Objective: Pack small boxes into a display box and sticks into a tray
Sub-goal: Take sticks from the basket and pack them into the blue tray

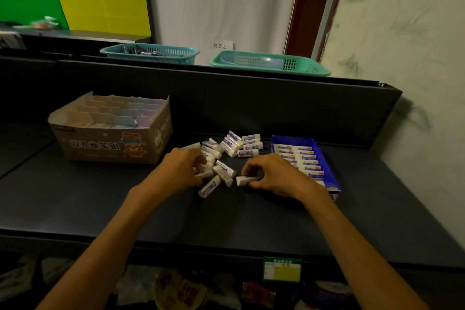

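Under my right hand (274,175) I pinch one stick (245,180); I should lay it flat in the blue tray (327,158) just beyond, while my left hand (181,167) grips more.

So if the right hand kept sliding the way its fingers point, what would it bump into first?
Probably the loose pile of white sticks just to its left; the right hand, pinching one white stick, points that way. Depth is hard to judge.
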### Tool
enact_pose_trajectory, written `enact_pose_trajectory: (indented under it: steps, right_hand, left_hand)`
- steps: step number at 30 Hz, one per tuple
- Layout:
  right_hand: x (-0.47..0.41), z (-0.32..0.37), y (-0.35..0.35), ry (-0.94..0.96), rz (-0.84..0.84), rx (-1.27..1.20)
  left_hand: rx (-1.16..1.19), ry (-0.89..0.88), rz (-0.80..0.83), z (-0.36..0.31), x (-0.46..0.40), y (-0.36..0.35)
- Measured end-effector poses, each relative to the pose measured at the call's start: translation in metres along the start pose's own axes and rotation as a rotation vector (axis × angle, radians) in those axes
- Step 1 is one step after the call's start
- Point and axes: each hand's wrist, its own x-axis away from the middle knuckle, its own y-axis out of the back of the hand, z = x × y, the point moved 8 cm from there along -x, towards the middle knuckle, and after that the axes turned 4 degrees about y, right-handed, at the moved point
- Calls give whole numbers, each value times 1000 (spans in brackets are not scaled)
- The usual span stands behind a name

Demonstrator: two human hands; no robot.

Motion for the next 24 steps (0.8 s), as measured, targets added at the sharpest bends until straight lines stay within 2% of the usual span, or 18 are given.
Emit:
enact_pose_trajectory:
  steps: [5, 16, 20, 24]
  right_hand:
    - [1, 2, 9, 12, -78, -30]
    - [16, -11, 31, -16, -186, -82]
    - [25, -22, 38, -31, -234, -148]
    - [37, -26, 51, -22, -302, -239]
  left_hand:
    - [-67, -101, -88, -18, 3, 14]
    - [119, -231, -147, -49, -2, 14]
    - [263, -247, -108, -66, -8, 10]
    - [289, -269, -25, -89, -13, 1]
